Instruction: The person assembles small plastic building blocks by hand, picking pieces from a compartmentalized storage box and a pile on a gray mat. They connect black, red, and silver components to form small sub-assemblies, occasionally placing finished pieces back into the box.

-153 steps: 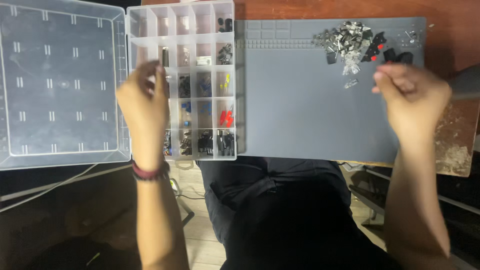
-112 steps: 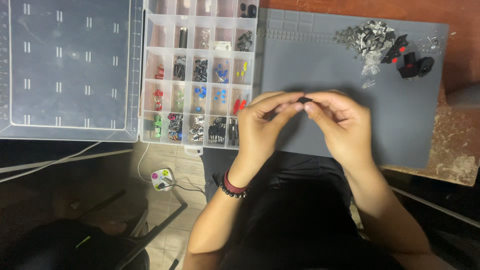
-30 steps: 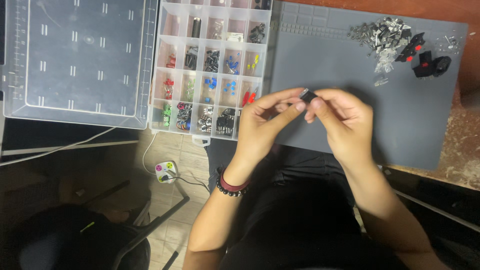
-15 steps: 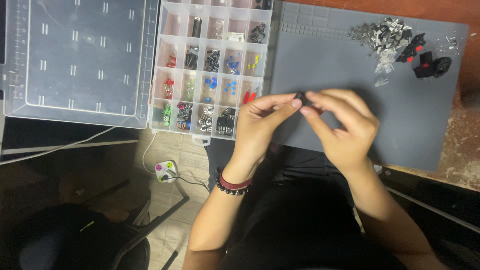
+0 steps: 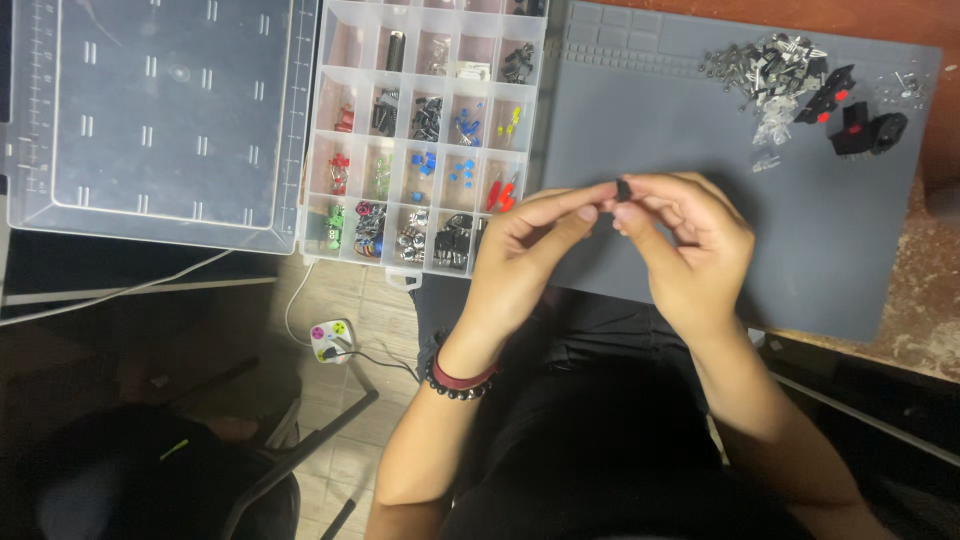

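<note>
Together, both hands' fingers (image 5: 640,205) pinch small black part (image 5: 623,189); organizer box (image 5: 425,140) left; mat (image 5: 700,150) beneath.

bare grey mat (image 5: 650,130), parts pile (image 5: 770,65) far right

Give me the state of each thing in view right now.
Left hand: pinching the small black part.
Right hand: pinching the same part.
Small black part: held over the grey mat.
Parts box: open, lid folded flat beside it.
Loose parts pile: lying on the mat.
</note>
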